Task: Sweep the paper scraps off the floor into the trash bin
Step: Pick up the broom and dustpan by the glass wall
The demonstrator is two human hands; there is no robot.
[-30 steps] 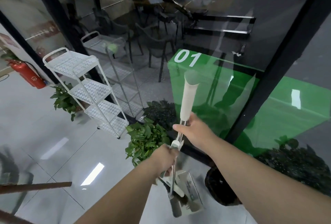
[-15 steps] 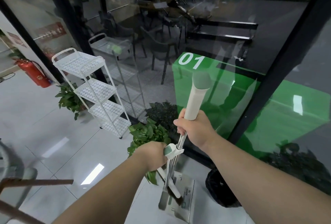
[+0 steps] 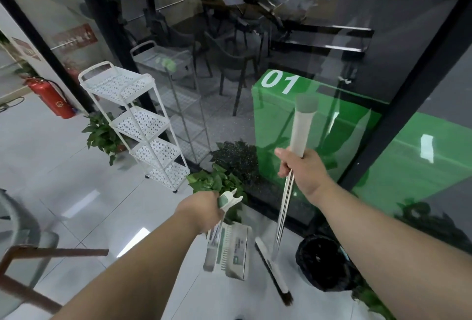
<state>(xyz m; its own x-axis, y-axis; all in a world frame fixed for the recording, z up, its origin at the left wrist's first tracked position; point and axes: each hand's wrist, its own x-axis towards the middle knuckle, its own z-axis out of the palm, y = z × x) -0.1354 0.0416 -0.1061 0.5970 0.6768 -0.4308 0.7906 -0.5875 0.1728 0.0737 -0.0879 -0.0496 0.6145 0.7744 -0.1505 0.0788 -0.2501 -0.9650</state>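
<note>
My right hand (image 3: 301, 171) grips the broom (image 3: 286, 207) just below its white and grey sleeve; the brush head hangs near the floor by my feet. In my left hand (image 3: 204, 209) I hold the green-and-white handle of the dustpan (image 3: 229, 253), which hangs upright just left of the brush. A round bin lined with a black bag (image 3: 321, 261) stands on the floor against the glass wall, right of the broom. No paper scraps show on the floor.
A glass wall with black frames (image 3: 408, 82) runs across ahead. A white four-tier rack (image 3: 138, 125) and potted plants (image 3: 219, 181) stand along it; a red fire extinguisher (image 3: 51, 100) is far left. A brown chair frame (image 3: 38, 263) sits lower left. More leaves show at lower right.
The broom and dustpan were clipped together in front of me; now they are apart, broom moved right with my right hand, dustpan left with my left hand. The view shifted slightly.
</note>
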